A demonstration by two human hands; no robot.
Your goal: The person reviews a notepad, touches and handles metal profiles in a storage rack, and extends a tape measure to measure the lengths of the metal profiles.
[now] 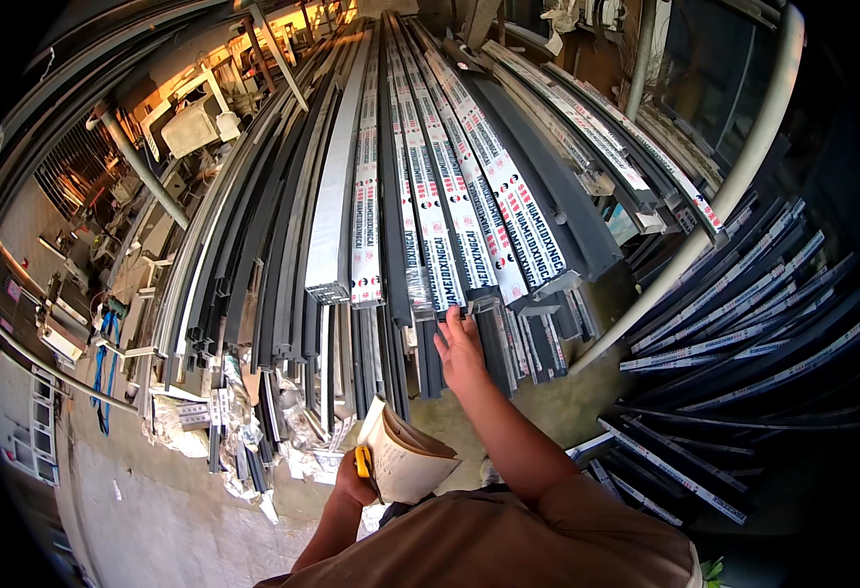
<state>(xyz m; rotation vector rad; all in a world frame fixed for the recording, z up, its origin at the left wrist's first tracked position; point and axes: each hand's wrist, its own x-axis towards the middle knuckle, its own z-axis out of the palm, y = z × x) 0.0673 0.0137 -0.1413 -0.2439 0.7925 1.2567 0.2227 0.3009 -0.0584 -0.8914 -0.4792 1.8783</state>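
My left hand (pixel 350 482) is closed at the lower middle, holding a cream paper notebook (pixel 406 457) with curled pages. A small yellow and black tool (pixel 363 461) is in the same hand against the notebook's edge; its exact kind is unclear. My right hand (pixel 460 351) reaches forward with fingers stretched, the fingertips touching the front end of a long metal profile (pixel 440 265) wrapped in printed white film. Beside that one lie several similar film-covered profiles (pixel 508 220), and a wide plain pale profile (pixel 337 216) to the left. Their ends point toward me.
Dark profiles (pixel 244 225) are stacked at left, with more layers below the top ones. A pale metal post (pixel 743 186) slants down on the right. Beyond it, bundles of profiles (pixel 743 304) fill a rack. Crumpled plastic film (pixel 180 431) hangs at lower left above the concrete floor (pixel 175 519).
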